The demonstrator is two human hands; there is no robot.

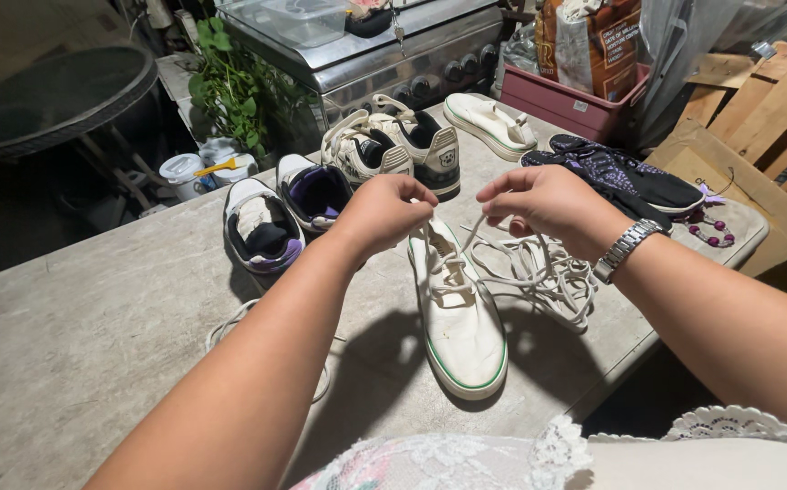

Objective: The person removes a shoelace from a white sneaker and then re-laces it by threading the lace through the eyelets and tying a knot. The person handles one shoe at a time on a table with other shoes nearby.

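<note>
On the grey concrete table [94, 336] lies a white canvas shoe with green sole line [459, 313]. Above it, the left hand [384, 210] and right hand [543, 200] each pinch the white lace [539, 272] with closed fingers. Farther stand purple-white sneakers [285, 213].

Free room: bare grey concrete bench [76, 336] to the left, open to its near edge.

Obstacles:
- centre: white canvas sneaker with green sole stripe [462, 318];
- just right of it: loose heap of white laces [539, 272];
- behind: purple-lined sneaker pair [285, 213], cream high-top pair [393, 150], dark patterned slip-on shoes [620, 177];
- left front: a stray lace [230, 322].
</note>
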